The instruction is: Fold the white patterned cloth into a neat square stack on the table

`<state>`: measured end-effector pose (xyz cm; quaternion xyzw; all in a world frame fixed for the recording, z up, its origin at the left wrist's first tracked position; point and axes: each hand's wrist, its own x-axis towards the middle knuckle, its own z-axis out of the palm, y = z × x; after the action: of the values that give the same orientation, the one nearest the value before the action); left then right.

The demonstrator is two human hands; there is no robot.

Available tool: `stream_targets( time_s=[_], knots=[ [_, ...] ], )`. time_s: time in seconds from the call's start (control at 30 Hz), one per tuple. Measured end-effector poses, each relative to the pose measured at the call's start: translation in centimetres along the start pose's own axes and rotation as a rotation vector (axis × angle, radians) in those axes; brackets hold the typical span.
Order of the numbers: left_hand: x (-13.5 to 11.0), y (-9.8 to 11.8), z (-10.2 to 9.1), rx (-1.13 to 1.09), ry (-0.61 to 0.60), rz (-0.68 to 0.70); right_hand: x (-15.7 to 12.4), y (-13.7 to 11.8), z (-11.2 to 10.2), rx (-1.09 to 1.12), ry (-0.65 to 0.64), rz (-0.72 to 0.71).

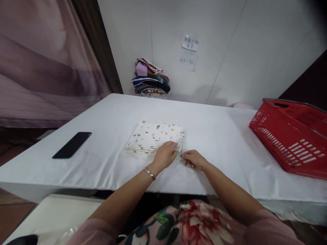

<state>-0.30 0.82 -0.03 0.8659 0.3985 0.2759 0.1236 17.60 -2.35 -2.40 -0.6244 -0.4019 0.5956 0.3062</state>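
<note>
A folded white cloth (153, 134) with a small scattered print lies flat on the white-covered table. My left hand (165, 154) rests on its near right part, the fingers closed around the layers at that corner. My right hand (193, 159) is just right of the same corner, thumb and fingertips pinched together on an edge of the cloth. Its other fingers are curled in. The layers between my two hands are partly hidden by my left fingers.
A black phone (72, 145) lies at the left of the table (212, 136). At the right stands a red plastic basket (288, 143). Beyond the far edge rises a stack of folded fabrics (151, 81), against a wall with paper notes (188, 62).
</note>
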Motion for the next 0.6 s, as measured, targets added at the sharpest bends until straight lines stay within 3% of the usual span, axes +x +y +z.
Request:
stream_targets(
  time_s=[0.1,0.37,0.6],
  knots=[
    [0.0,0.0,0.0,-0.012,0.009,-0.003,0.4,0.0,0.6,0.017,0.034,-0.005],
    [0.1,-0.1,-0.1,-0.028,0.02,-0.009,0.2,0.7,1.0,-0.019,0.128,-0.177],
    [-0.1,0.2,0.0,0.027,-0.015,0.035,-1.1,0.1,1.9,0.201,0.156,-0.258]
  ],
)
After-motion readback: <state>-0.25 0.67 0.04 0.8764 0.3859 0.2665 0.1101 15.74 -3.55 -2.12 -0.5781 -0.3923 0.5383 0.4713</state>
